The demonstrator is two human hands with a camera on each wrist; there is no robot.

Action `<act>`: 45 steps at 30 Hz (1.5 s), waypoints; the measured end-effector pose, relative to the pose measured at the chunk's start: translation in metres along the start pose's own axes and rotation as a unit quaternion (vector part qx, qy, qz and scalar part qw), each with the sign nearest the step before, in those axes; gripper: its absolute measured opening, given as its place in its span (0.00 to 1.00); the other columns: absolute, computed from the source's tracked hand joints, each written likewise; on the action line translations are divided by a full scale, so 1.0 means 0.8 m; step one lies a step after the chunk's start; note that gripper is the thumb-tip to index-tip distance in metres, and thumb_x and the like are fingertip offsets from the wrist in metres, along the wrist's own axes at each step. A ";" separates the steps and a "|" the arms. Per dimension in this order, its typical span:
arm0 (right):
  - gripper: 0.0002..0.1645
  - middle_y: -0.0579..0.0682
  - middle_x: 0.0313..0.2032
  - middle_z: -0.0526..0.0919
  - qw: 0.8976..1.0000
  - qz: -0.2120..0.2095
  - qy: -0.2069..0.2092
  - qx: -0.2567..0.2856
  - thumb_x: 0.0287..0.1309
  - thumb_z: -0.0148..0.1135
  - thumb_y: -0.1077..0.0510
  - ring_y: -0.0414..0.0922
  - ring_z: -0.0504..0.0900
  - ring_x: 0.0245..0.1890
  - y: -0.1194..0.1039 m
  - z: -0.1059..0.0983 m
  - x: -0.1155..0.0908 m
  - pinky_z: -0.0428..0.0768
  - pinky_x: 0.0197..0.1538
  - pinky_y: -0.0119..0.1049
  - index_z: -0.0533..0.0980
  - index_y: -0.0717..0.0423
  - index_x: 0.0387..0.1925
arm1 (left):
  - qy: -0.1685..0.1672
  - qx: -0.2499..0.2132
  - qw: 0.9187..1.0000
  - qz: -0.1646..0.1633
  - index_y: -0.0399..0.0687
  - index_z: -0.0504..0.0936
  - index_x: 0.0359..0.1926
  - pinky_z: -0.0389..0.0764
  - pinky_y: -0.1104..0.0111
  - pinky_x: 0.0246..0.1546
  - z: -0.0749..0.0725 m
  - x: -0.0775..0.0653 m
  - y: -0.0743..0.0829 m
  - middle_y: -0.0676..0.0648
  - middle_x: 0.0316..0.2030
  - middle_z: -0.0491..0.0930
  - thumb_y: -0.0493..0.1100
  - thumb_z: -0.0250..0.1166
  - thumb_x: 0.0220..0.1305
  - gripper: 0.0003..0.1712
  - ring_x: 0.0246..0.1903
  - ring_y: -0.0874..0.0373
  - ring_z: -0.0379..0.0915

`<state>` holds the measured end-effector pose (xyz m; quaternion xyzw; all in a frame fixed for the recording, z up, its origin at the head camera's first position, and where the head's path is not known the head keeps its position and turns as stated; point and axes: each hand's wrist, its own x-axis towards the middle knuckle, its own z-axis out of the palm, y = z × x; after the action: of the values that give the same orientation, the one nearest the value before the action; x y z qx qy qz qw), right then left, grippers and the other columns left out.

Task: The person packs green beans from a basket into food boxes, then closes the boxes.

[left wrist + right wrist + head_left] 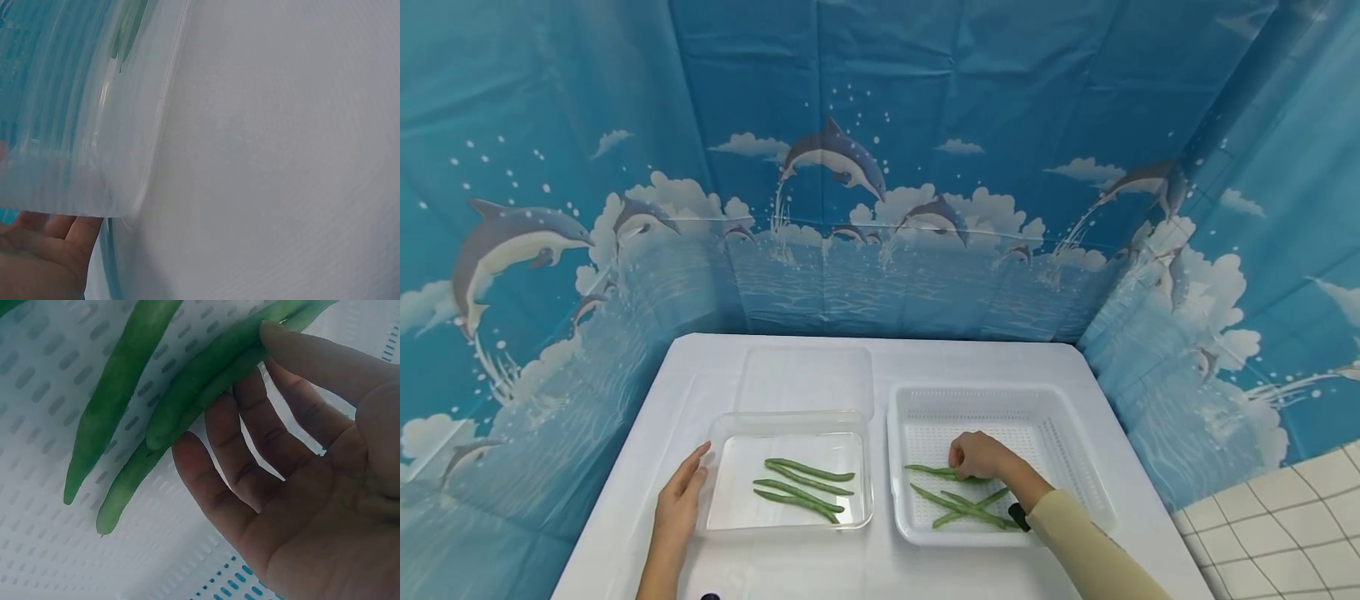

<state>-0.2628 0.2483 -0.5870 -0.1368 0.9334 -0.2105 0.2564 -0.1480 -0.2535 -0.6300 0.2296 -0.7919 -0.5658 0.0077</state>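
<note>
My right hand [981, 456] is down in a white perforated basket [896, 500]. Its thumb and fingertips pinch a pair of green beans [206, 387] lying side by side, as the right wrist view shows. More green beans [951, 502] lie crossed in the basket near the wrist, and one bean [119, 394] lies beside the held pair. To the left stands a clear plastic box [867, 475] with several green beans [811, 471] in rough rows. My left hand [676, 504] rests against its left side, fingers extended; the box wall [56, 187] partly hides the fingertips in the left wrist view.
A flat translucent lid [805, 379] lies behind the clear box on the white-covered table [970, 358]. Dolphin-printed blue curtains [880, 283] enclose the back and sides. A small dark object [710, 597] shows at the front edge of the view.
</note>
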 end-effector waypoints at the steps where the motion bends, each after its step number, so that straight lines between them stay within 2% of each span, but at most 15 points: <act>1: 0.09 0.45 0.34 0.86 1.000 0.001 0.002 -0.002 0.57 0.75 0.67 0.42 0.80 0.34 -0.001 0.000 -0.001 0.83 0.38 0.40 0.83 0.52 0.34 | 0.000 -0.001 1.000 0.001 0.63 0.65 0.81 0.55 0.34 0.81 0.000 0.000 0.000 0.44 0.84 0.57 0.55 0.49 0.85 0.29 0.84 0.36 0.48; 7: 0.07 0.46 0.33 0.86 1.000 -0.002 0.010 -0.008 0.58 0.73 0.66 0.43 0.80 0.33 -0.006 -0.003 -0.007 0.83 0.38 0.40 0.84 0.52 0.32 | -0.007 0.002 1.000 0.003 0.62 0.64 0.81 0.54 0.33 0.81 0.000 -0.001 -0.001 0.42 0.84 0.55 0.56 0.48 0.85 0.29 0.84 0.35 0.48; 13: 0.04 0.47 0.40 0.88 0.999 -0.023 0.024 -0.001 0.65 0.69 0.63 0.45 0.83 0.40 -0.008 -0.012 -0.008 0.86 0.45 0.46 0.86 0.51 0.37 | -0.004 0.009 1.000 0.005 0.62 0.64 0.82 0.55 0.33 0.80 -0.001 -0.002 0.000 0.42 0.84 0.55 0.57 0.48 0.85 0.30 0.84 0.34 0.48; 16: 0.05 0.48 0.38 0.88 0.998 -0.047 0.023 0.028 0.67 0.67 0.64 0.44 0.82 0.37 -0.011 -0.017 -0.009 0.86 0.42 0.44 0.87 0.55 0.40 | -0.002 0.008 1.000 0.004 0.63 0.64 0.82 0.56 0.32 0.80 -0.001 -0.002 0.000 0.42 0.84 0.56 0.58 0.48 0.85 0.30 0.84 0.35 0.48; 21: 0.08 0.55 0.33 0.87 0.994 -0.079 0.012 0.077 0.70 0.65 0.63 0.39 0.74 0.26 -0.020 -0.024 -0.010 0.77 0.32 0.35 0.86 0.63 0.45 | -0.009 0.006 1.000 0.003 0.63 0.64 0.82 0.55 0.32 0.81 -0.003 -0.002 0.000 0.42 0.84 0.55 0.58 0.47 0.85 0.30 0.84 0.35 0.48; 25: 0.12 0.60 0.35 0.86 0.990 -0.082 0.001 0.116 0.72 0.65 0.60 0.42 0.76 0.25 -0.032 -0.030 -0.012 0.84 0.30 0.40 0.85 0.64 0.49 | -0.011 0.006 1.000 0.003 0.63 0.64 0.82 0.55 0.33 0.80 -0.003 -0.002 0.001 0.42 0.84 0.55 0.57 0.47 0.85 0.30 0.84 0.35 0.48; 30: 0.16 0.64 0.40 0.86 0.976 -0.089 -0.012 0.200 0.73 0.65 0.58 0.51 0.84 0.36 -0.049 -0.041 -0.016 0.91 0.38 0.50 0.83 0.64 0.54 | -0.012 0.004 1.000 0.004 0.63 0.64 0.82 0.55 0.33 0.81 -0.003 -0.002 0.001 0.43 0.84 0.55 0.57 0.48 0.85 0.30 0.84 0.36 0.47; 36: 0.19 0.64 0.46 0.85 0.957 -0.091 -0.014 0.275 0.75 0.64 0.55 0.43 0.84 0.39 -0.080 -0.050 -0.015 0.92 0.38 0.44 0.81 0.64 0.58 | -0.008 0.001 1.000 0.009 0.62 0.64 0.81 0.55 0.33 0.80 -0.003 -0.003 0.002 0.42 0.84 0.56 0.57 0.48 0.85 0.30 0.84 0.35 0.48; 40: 0.22 0.58 0.47 0.86 0.946 -0.089 -0.018 0.312 0.75 0.63 0.55 0.43 0.85 0.42 -0.103 -0.051 -0.009 0.92 0.39 0.41 0.79 0.66 0.61 | -0.007 0.005 1.000 0.009 0.62 0.64 0.82 0.55 0.32 0.80 -0.002 -0.002 0.001 0.42 0.84 0.55 0.57 0.48 0.85 0.30 0.84 0.35 0.48; 45: 0.22 0.52 0.46 0.86 0.937 -0.094 -0.023 0.334 0.74 0.64 0.55 0.42 0.85 0.42 -0.131 -0.047 0.006 0.92 0.39 0.40 0.78 0.66 0.61 | -0.003 0.012 1.000 0.008 0.63 0.64 0.82 0.56 0.32 0.80 -0.001 -0.001 -0.001 0.43 0.84 0.54 0.57 0.47 0.85 0.30 0.84 0.35 0.48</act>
<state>-0.2712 0.1675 -0.5110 -0.1354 0.7857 -0.5303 0.2882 -0.1468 -0.2543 -0.6305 0.2215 -0.8006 -0.5567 0.0074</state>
